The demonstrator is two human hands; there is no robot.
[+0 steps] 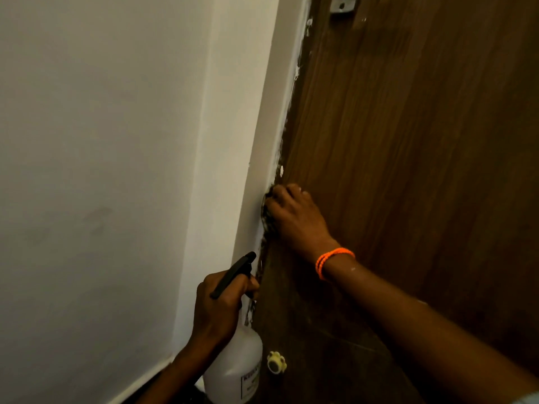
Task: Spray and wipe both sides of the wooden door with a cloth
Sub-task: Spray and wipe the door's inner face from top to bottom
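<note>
Wooden door (408, 141) fills the right; white wall (102, 141) the left. Spray bottle (236, 365) is gripped at the neck by the left hand (218, 304), fingers curled, near the door's edge. A dark cloth (267, 211) is pressed at the door-wall seam under the right hand (294, 217), fingers curled over it. Risk: cloth dragged over the seam, smearing the white paint.

One of each thing, two hands.

One door (408, 170); one dark cloth (267, 212) under the right hand (294, 217); one spray bottle (236, 365) in the left hand's (221, 304) grip; one orange band (332, 259) at the right wrist; one pale stopper (276, 362) just right of the bottle; one metal bracket (344, 5) far above.
</note>
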